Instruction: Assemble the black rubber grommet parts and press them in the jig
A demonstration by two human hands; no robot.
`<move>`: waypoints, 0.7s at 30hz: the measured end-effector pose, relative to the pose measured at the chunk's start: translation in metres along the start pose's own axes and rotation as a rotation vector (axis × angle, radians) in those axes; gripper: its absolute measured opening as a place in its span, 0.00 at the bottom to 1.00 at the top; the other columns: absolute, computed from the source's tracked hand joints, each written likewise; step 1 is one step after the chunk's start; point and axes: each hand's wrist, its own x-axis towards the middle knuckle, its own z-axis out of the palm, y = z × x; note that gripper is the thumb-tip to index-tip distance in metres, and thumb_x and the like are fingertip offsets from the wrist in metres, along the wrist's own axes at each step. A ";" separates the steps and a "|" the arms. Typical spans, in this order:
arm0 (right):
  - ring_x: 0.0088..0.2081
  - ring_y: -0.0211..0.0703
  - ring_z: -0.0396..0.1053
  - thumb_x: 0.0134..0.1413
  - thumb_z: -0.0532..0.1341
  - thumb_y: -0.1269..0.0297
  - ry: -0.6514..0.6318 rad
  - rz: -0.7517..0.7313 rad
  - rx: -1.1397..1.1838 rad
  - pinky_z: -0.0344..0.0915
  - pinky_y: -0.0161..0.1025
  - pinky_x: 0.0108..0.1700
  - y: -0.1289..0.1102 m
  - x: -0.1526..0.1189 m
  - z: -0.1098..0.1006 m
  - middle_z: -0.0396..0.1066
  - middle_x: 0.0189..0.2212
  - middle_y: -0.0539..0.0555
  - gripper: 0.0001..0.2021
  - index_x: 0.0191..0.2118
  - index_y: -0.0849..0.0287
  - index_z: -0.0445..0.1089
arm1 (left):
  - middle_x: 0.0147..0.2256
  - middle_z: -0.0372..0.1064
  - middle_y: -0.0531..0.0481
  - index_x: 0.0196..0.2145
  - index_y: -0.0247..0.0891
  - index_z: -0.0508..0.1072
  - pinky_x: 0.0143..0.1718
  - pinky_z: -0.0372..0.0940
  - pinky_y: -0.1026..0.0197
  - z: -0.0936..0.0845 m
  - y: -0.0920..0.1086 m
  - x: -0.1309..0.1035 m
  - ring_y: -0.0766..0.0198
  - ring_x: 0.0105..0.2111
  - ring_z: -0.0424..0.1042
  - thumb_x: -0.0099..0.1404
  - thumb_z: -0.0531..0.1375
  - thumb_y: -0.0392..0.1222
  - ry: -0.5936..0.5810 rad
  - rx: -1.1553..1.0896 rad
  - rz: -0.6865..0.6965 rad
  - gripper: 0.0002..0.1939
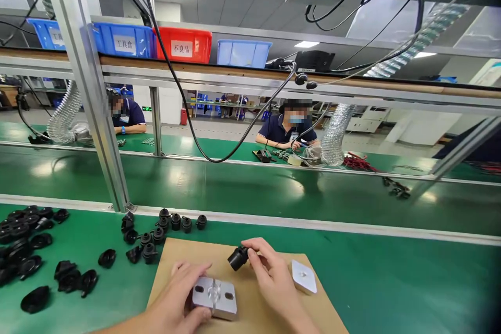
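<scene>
My right hand (270, 276) pinches a small black cylindrical plastic part (238, 258) between thumb and fingers, tilted above a brown board (188, 253). My left hand (178, 297) grips the left side of a silver metal block (225, 297), its thumb along the near edge. That block has a round hollow in the middle and two dark oval holes, and it rests on the board. To the right of my right hand lies a second, smaller metal block (304, 276) with a small mark or hole in its top.
Several black knob-like parts (156, 235) stand behind the board. Black curved pieces (23, 245) are heaped at the left on the green table (391, 282). A metal post (92, 88) rises at left; a black cable (183, 99) hangs ahead. Two people sit across the conveyor (235, 193).
</scene>
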 end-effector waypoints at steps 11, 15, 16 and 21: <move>0.47 0.50 0.73 0.76 0.51 0.65 -0.249 -0.246 0.046 0.72 0.46 0.49 -0.024 -0.012 0.010 0.75 0.43 0.58 0.13 0.48 0.52 0.74 | 0.56 0.69 0.42 0.68 0.50 0.63 0.61 0.63 0.42 -0.008 0.012 0.002 0.45 0.56 0.65 0.65 0.66 0.37 -0.036 -0.133 -0.062 0.36; 0.45 0.49 0.73 0.75 0.50 0.67 -0.332 -0.304 0.061 0.72 0.46 0.46 -0.029 -0.016 0.012 0.76 0.42 0.58 0.15 0.49 0.52 0.74 | 0.53 0.71 0.41 0.67 0.45 0.64 0.58 0.65 0.44 -0.008 0.012 0.002 0.45 0.54 0.66 0.67 0.65 0.44 -0.054 -0.228 0.008 0.32; 0.44 0.49 0.73 0.75 0.50 0.68 -0.344 -0.311 0.065 0.72 0.46 0.46 -0.031 -0.016 0.012 0.76 0.42 0.58 0.15 0.49 0.51 0.74 | 0.52 0.71 0.40 0.67 0.45 0.64 0.58 0.65 0.44 -0.009 0.012 0.002 0.45 0.54 0.66 0.68 0.65 0.46 -0.066 -0.240 0.023 0.32; 0.45 0.49 0.73 0.75 0.50 0.69 -0.371 -0.318 0.095 0.73 0.47 0.47 -0.039 -0.018 0.016 0.76 0.43 0.58 0.15 0.48 0.51 0.75 | 0.53 0.70 0.40 0.68 0.45 0.63 0.59 0.65 0.44 -0.010 0.009 0.003 0.45 0.54 0.65 0.72 0.61 0.59 -0.113 -0.253 0.070 0.32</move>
